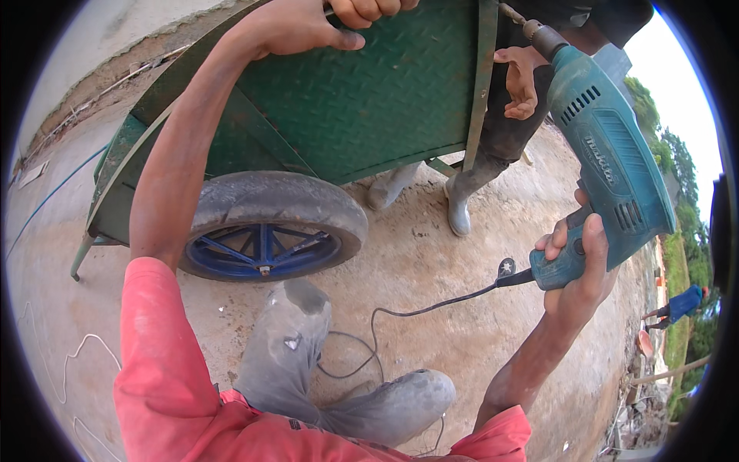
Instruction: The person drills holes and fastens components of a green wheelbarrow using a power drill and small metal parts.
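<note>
My right hand [581, 266] grips a teal power drill [608, 146] by its handle, fingers around the trigger area. The drill points up and away, its bit [512, 13] close to the upper end of the metal edge strip [483, 85] of a green wheeled cart [369, 100]; contact cannot be made out. My left hand [308, 27] is raised at the top of the view, fingers curled closed in front of the cart's textured panel. What it holds is cut off by the picture's edge. Below the panel is a worn black tyre [285, 192] with a blue rim.
Facing me beyond the cart stands another person in dark trousers and grey boots [459, 208], a hand [519, 81] hanging near the drill. The drill's black cord [431, 312] loops across the concrete floor [416, 262] beside my knees. A person in blue [683, 304] is farther right.
</note>
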`<state>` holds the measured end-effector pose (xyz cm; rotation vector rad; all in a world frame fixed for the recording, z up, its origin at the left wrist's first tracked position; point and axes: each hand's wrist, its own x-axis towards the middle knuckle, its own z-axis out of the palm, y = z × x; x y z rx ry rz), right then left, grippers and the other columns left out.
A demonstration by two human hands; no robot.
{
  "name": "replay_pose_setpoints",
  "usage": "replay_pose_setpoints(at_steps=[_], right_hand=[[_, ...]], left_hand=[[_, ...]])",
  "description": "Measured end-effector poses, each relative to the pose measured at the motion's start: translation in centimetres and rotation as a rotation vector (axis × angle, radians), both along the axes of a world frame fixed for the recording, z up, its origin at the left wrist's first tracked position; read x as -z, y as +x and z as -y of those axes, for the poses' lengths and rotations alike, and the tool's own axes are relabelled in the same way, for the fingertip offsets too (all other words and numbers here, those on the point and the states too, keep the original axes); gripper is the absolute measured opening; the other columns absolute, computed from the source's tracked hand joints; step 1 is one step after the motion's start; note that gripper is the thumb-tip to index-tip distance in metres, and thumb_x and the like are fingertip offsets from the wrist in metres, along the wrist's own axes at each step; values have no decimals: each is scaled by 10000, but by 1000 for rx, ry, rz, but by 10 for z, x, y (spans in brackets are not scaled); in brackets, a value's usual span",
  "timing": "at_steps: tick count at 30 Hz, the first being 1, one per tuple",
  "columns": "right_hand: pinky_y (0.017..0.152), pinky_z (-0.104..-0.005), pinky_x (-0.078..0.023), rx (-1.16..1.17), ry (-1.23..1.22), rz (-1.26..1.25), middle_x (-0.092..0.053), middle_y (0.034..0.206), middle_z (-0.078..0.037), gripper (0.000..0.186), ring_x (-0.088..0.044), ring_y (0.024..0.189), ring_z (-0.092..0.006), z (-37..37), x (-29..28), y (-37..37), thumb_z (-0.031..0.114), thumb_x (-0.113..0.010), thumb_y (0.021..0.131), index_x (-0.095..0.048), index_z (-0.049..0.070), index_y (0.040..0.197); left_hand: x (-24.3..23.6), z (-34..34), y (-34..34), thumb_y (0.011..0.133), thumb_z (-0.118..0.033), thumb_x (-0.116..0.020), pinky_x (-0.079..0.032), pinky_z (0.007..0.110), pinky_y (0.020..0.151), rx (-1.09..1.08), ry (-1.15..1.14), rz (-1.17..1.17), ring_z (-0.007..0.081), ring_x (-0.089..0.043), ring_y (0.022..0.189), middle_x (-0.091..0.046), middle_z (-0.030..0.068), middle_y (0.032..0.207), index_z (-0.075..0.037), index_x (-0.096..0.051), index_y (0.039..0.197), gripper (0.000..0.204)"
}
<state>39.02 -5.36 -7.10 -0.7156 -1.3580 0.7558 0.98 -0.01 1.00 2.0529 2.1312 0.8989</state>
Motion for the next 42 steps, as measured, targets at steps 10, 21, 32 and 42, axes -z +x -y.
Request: replay_pose_setpoints(at_steps=[10, 21, 32, 42], right_hand=[[555, -339, -545, -44, -42, -82, -616, 1190, -227, 574, -594, 624, -159, 0, 5, -3, 274, -677, 959, -487, -113, 1337], [556, -371, -553, -93, -123, -193, -634, 1128, -224, 672, -605, 589, -185, 43, 52, 24, 323, -726, 910, -480, -126, 1346], [570, -380, -561, -151, -95, -270, -607, 662, -115, 673, -611, 553, -192, 40, 104, 48, 421, -755, 871, -544, -116, 1217], [687, -393, -563, -122, -53, -150, -631, 741, -106, 690, -619, 625, -185, 15, 131, 54, 473, -782, 869, -548, -54, 1247]], left_hand=[[54, 31, 23, 810, -258, -839, -533, 355, 764, -49, 806, -54, 214, -697, 824, -742, 75, 889, -56, -754, 1030, 310], [60, -57, 181, 1047, -307, -613, -614, 427, 864, 741, 434, 1733, 282, -705, 1031, -710, 129, 1022, 7, -646, 1147, 332], [72, -50, 196, 1026, -265, -599, -613, 394, 809, 813, 330, 1734, 217, -733, 859, -701, 120, 995, -27, -645, 1063, 245], [75, -51, 219, 1031, -307, -634, -566, 378, 846, 683, 322, 1861, 206, -698, 879, -688, 93, 1021, -59, -633, 1076, 252]])
